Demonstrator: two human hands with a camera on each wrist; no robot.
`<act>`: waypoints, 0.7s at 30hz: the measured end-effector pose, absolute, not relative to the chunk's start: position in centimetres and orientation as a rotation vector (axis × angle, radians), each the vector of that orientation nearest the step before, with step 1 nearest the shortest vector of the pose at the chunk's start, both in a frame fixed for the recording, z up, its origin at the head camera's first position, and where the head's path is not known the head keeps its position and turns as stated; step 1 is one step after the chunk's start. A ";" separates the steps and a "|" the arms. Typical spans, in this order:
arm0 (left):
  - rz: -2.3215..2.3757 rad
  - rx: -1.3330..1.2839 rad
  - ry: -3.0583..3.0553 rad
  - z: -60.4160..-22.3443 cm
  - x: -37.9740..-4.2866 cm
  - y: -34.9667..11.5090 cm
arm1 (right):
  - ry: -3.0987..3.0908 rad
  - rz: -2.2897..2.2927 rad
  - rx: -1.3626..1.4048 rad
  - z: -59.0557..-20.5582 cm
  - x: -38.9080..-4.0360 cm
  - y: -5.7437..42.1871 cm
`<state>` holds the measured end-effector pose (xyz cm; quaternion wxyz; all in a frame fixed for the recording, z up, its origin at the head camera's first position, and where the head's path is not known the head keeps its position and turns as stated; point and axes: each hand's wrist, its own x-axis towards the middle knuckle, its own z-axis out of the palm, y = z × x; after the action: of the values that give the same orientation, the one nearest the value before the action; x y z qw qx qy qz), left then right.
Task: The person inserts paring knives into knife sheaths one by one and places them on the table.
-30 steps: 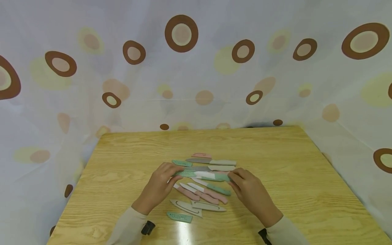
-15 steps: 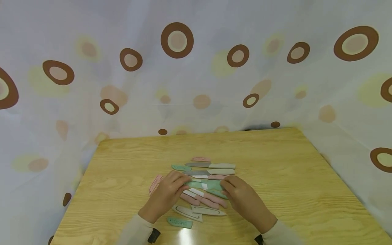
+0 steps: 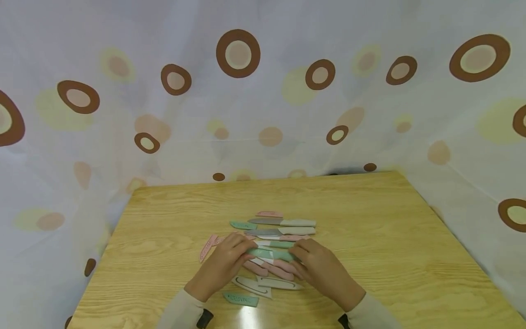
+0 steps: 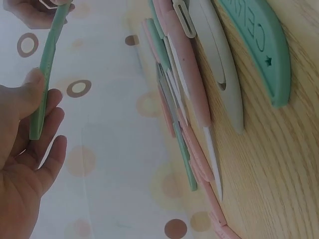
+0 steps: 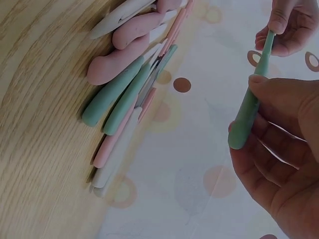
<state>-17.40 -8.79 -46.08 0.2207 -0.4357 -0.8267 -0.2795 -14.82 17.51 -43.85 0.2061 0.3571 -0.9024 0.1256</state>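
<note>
In the head view, my left hand (image 3: 222,260) pinches a green blade sheath (image 3: 261,252) between thumb and fingers. Opposite it, my right hand (image 3: 322,269) grips the green handle (image 5: 245,122) of a paring knife. The knife's white blade (image 3: 271,256) runs into the sheath, leaving a short strip showing beside the handle. Sheath and knife form one line, held above the other knives. From the left wrist view, the thumb presses the near side of the sheath, with fingers behind it. Pink-handled knives (image 3: 255,268) lie just below the hands, and another green-handled knife (image 3: 281,244) lies just beyond.
Two beige-handled knives with grey blades (image 3: 297,223) lie farther back on the wooden table (image 3: 370,219). A pink sheath (image 3: 207,248) is left of the pile. Beige sheaths (image 3: 251,286) and a lettered green sheath (image 3: 241,299) lie nearest the front. A patterned curtain (image 3: 271,91) stands behind.
My hands have come closer together, and less white blade shows between the sheath and the handle. The pair has also come slightly lower and nearer in the head view.
</note>
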 end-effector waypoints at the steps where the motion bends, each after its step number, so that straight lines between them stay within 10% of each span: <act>1: -0.768 -1.210 -2.289 -46.1 -17.4 -8.8 | -2.528 0.352 0.993 -43.8 -14.8 17.6; 21: -0.692 -1.141 -2.304 -44.5 -20.5 -9.1 | -2.731 0.532 0.658 -43.8 -15.3 18.3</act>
<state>-20.46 -9.11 -44.47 0.2373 -0.4162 -0.8407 -0.2523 -15.27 18.34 -43.78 0.1409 0.2278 -0.9457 0.1841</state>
